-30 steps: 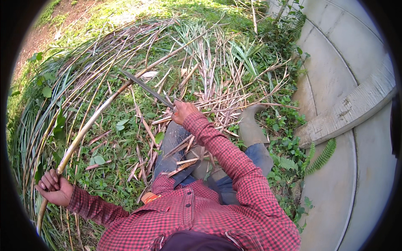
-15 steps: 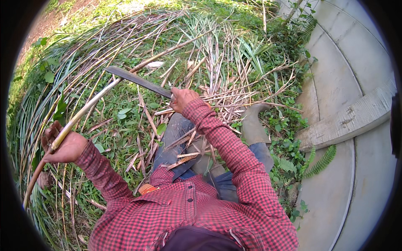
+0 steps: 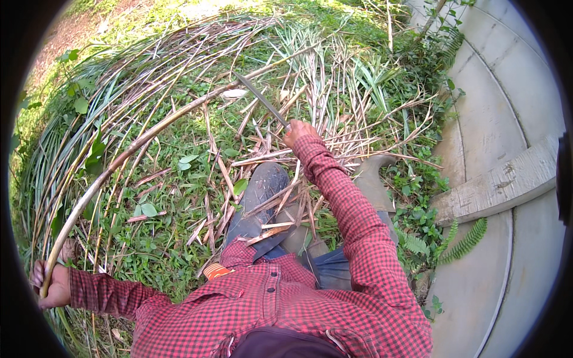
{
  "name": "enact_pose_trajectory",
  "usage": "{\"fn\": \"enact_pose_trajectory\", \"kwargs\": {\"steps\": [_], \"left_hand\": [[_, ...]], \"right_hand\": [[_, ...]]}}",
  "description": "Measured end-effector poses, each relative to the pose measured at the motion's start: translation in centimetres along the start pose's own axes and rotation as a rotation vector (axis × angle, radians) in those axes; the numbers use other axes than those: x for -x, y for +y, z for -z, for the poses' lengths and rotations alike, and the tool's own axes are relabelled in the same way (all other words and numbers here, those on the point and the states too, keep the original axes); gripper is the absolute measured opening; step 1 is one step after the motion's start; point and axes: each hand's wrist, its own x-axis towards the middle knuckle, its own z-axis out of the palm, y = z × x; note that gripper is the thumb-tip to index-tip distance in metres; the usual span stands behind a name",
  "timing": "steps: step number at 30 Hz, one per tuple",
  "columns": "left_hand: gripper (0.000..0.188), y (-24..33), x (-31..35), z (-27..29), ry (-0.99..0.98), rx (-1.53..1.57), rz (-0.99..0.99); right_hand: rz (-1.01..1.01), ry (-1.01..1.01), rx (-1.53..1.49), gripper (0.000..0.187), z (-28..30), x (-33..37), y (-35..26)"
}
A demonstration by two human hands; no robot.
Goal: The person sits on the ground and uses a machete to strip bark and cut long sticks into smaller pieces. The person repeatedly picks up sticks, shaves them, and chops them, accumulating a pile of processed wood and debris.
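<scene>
My left hand (image 3: 52,285), out at the lower left, has its fingers wrapped round the near end of a long cane stalk (image 3: 122,156). From there the stalk curves up and away to the right, pale near my hand and browner farther on. My right hand (image 3: 301,132) grips a machete, its handle mostly hidden in the fist. The machete's blade (image 3: 260,96) points up and left, its tip close to the far part of the stalk; whether they touch I cannot tell.
Strips of peeled husk (image 3: 274,230) lie over my legs and the grass. At the left is a big heap of leafy stalks (image 3: 77,140), with more cut stalks (image 3: 322,101) ahead. A pale wall (image 3: 477,262) with a plank (image 3: 501,182) against it stands at the right, ferns beside it.
My left hand has moved down and left to the stalk's near end. The machete has swung right and forward, away from the stalk's middle, with my right hand moving slightly right.
</scene>
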Motion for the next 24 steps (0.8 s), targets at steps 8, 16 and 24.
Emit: {"fn": "enact_pose_trajectory", "kwargs": {"steps": [8,16,24], "left_hand": [[0.055,-10.5,13.8,-6.3,0.327,-0.135,0.328],[0.066,-2.5,5.7,-6.8,-0.102,0.153,0.094],[0.07,-13.8,11.7,-1.6,0.593,-0.11,0.014]], "right_hand": [[0.428,-0.039,0.018,0.029,-1.5,2.4,-7.6],[-0.28,0.025,-0.179,0.033,-2.8,-2.3,2.0],[0.319,0.03,-0.18,0.024,-0.2,4.7,-6.8]]}}
